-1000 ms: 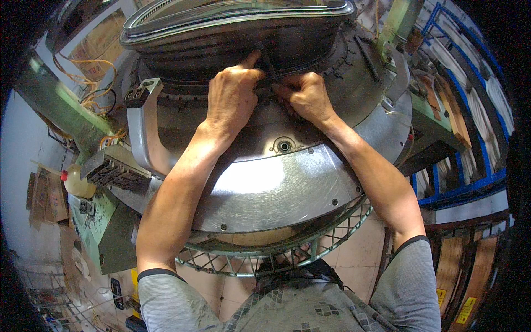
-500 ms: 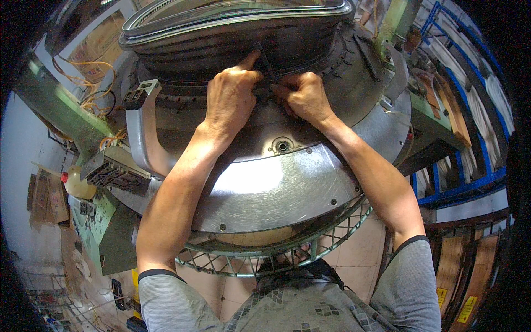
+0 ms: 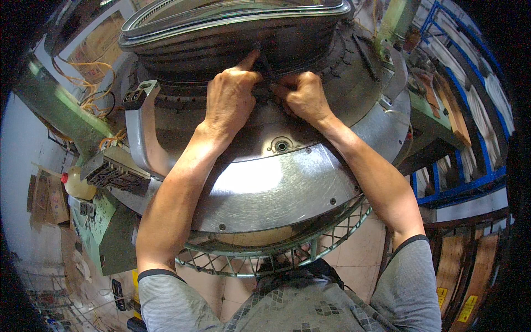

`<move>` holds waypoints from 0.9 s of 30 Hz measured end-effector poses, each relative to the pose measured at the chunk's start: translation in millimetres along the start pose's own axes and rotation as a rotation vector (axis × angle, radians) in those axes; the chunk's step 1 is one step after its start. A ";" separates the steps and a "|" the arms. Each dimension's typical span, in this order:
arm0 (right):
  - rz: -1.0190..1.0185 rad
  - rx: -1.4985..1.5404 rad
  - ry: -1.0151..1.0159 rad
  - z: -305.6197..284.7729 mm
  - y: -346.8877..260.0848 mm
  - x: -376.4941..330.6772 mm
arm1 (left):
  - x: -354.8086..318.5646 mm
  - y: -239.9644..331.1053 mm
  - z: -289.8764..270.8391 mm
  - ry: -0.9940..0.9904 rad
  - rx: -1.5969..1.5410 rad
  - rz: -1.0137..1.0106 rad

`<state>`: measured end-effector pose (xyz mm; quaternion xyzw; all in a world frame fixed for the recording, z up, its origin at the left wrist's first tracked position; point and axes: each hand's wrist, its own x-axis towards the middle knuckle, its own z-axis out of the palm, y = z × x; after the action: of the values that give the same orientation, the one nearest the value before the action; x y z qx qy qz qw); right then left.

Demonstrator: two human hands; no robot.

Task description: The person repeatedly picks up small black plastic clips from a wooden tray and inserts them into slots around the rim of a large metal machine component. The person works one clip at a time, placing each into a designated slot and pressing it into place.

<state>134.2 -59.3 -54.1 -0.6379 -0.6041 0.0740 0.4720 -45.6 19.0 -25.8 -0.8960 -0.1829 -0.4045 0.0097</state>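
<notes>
Dark ribbed cylinder [image 3: 238, 47] stands at the centre of a large round machine, above the polished steel cover plate [image 3: 265, 188] and under a glass-topped ring [image 3: 232, 14]. Left hand [image 3: 232, 99] rests curled on the band at the cylinder's foot, forefinger stretched up beside a thin dark strip [image 3: 264, 61] that rises against the ribs. Right hand [image 3: 301, 95] is closed in a pinch just beside it, apparently gripping the strip's lower end; the grip itself is hidden by the knuckles. Judged from this position, the work at the strip is under way and unfinished. A wire-mesh guard [image 3: 287, 252] rings the near edge.
</notes>
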 end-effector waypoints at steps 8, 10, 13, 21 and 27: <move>0.021 0.017 -0.006 -0.7 -2.8 -0.7 | -0.5 0.9 1.4 -0.032 0.026 -0.039; -0.002 0.035 0.016 0.1 -2.5 -0.8 | 0.4 1.2 1.5 -0.028 0.020 -0.044; -0.069 -0.083 0.062 7.4 -4.7 2.2 | 1.9 2.0 -1.9 -0.065 0.128 0.009; -0.096 -0.141 0.068 22.4 -14.3 -12.4 | 7.9 2.5 -10.3 -0.263 0.279 -0.015; -0.087 -0.220 0.154 30.3 -3.1 8.5 | 12.1 -4.7 -14.3 -0.046 0.271 0.072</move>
<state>114.0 -37.1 -64.4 -0.6628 -0.5976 -0.0624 0.4469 -50.2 24.9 -8.0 -0.9016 -0.2038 -0.3547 0.1407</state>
